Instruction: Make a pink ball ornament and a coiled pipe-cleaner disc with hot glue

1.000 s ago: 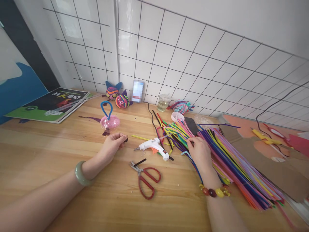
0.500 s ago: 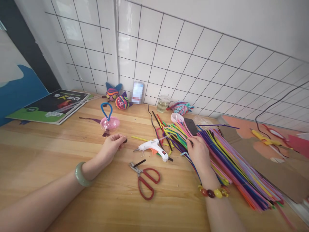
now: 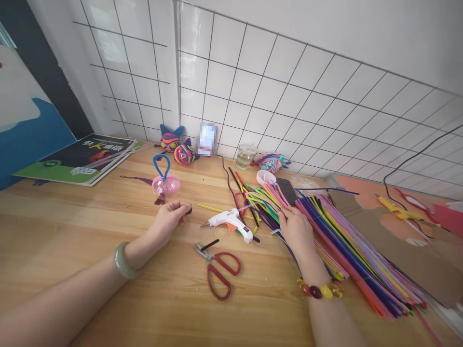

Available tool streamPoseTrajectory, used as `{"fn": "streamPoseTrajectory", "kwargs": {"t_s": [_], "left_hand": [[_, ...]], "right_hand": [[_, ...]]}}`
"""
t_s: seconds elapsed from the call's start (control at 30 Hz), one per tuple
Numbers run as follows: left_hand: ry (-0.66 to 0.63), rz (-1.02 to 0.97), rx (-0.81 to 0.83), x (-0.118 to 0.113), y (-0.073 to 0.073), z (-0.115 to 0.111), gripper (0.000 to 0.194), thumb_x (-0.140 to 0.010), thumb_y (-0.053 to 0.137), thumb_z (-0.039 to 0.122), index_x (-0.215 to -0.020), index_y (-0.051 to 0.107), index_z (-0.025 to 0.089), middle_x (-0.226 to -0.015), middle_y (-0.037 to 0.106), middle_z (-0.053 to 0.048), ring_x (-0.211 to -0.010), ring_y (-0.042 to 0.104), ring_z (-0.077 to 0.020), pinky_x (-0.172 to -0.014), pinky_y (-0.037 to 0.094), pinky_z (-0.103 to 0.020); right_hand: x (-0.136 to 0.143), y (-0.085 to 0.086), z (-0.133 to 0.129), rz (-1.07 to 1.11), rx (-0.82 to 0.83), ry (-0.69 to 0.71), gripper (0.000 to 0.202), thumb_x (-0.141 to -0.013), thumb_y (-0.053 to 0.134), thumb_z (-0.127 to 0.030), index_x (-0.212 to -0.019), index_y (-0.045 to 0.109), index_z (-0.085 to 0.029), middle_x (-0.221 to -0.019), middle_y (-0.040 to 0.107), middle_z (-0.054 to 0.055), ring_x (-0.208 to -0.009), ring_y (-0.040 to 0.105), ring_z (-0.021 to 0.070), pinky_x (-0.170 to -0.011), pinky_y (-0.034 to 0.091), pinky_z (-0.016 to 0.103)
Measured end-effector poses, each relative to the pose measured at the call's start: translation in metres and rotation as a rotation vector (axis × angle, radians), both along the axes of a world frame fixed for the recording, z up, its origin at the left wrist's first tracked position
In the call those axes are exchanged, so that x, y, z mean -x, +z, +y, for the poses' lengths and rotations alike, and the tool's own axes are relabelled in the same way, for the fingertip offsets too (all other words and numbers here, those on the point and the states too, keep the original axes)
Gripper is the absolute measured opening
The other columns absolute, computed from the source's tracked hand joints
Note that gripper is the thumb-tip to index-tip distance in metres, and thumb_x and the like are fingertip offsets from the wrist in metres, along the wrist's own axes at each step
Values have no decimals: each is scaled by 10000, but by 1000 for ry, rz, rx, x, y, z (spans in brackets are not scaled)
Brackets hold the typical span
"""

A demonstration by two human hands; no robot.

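Note:
My left hand (image 3: 170,219) is closed in a pinch above the table, with a small dark piece (image 3: 189,210) showing at the fingertips; its kind is too small to tell. My right hand (image 3: 295,232) rests on a loose bundle of coloured pipe cleaners (image 3: 265,200), thumb and fingers closed on some of them. Between the hands lies a white hot glue gun (image 3: 231,222), nozzle to the left. Nearer me are red-handled scissors (image 3: 217,270), with a short black pipe cleaner piece (image 3: 210,245) by the blades. A pink clear ball with a blue loop (image 3: 165,184) stands beyond my left hand.
A larger pipe cleaner bundle (image 3: 356,250) lies at right, beside cardboard (image 3: 412,255) and a yellow glue gun (image 3: 396,207). Along the wall are colourful fish-like crafts (image 3: 184,153), a phone (image 3: 207,140) and a cup of liquid (image 3: 246,156). Books (image 3: 75,159) lie at left.
The view has shifted slightly. My right hand's fingers have moved a little on the pipe cleaners; my left hand keeps its pinch in nearly the same place.

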State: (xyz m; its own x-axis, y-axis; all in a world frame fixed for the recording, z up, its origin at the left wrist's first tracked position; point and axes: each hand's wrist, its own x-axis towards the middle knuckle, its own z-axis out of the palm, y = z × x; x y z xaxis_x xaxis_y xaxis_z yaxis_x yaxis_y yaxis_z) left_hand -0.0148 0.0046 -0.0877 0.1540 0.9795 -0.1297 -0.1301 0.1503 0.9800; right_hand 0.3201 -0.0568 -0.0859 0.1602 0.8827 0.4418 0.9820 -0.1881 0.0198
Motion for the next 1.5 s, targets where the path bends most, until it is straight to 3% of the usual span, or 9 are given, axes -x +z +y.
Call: {"fn": "streamPoseTrajectory", "kwargs": {"t_s": [0.27,0.43,0.73,1.0,1.3,1.4,1.5], "left_hand": [[3,9,1,0,-3,2,253,-669,631,347,-591,510,139,-431,462,45,-402,341,-53,-423,236,-182],[-2,6,-9,1,-4,2,250,-678,626,344,-594,508,140,-439,465,44,-406,339,-53,-425,239,-184],[-6,9,-13,1,-5,2,253,-683,623,349,-598,509,140,-456,464,43,-419,347,-55,-434,245,-188],[-4,17,-11,2,-7,2,248,-682,623,351,-607,520,139,-453,465,43,-418,343,-56,-436,243,-189],[-13,12,-1,2,-7,3,249,-676,620,353,-597,516,142,-452,457,43,-421,342,-58,-440,247,-191],[-15,14,-6,2,-8,3,248,-682,616,356,-605,518,142,-459,458,41,-426,349,-61,-443,252,-193],[-17,20,-7,2,-8,3,246,-681,619,358,-616,524,141,-463,461,40,-424,352,-63,-441,251,-194]], "right_hand": [[2,2,-1,50,-49,13,294,-831,396,-222,-802,674,-133,-882,615,112,-758,583,198,-669,429,297],[2,3,0,51,-121,65,286,-832,397,-218,-778,662,-125,-869,608,122,-780,570,214,-720,438,318],[9,9,-1,88,-288,101,274,-841,395,-216,-957,614,-99,-1023,556,158,-905,546,246,-778,462,360],[25,21,-4,143,-566,394,377,-833,438,-146,-1207,481,-154,-1162,500,147,-1080,483,238,-874,444,402],[64,33,-28,-6,-695,575,326,-755,586,-69,-1052,587,-206,-957,625,74,-841,621,169,-764,516,292],[76,35,-36,-28,-674,597,305,-728,619,-56,-990,600,-212,-907,650,53,-796,633,156,-745,512,268],[70,33,-32,29,-704,547,269,-751,591,-69,-999,574,-171,-863,658,69,-804,630,164,-752,508,270]]}}
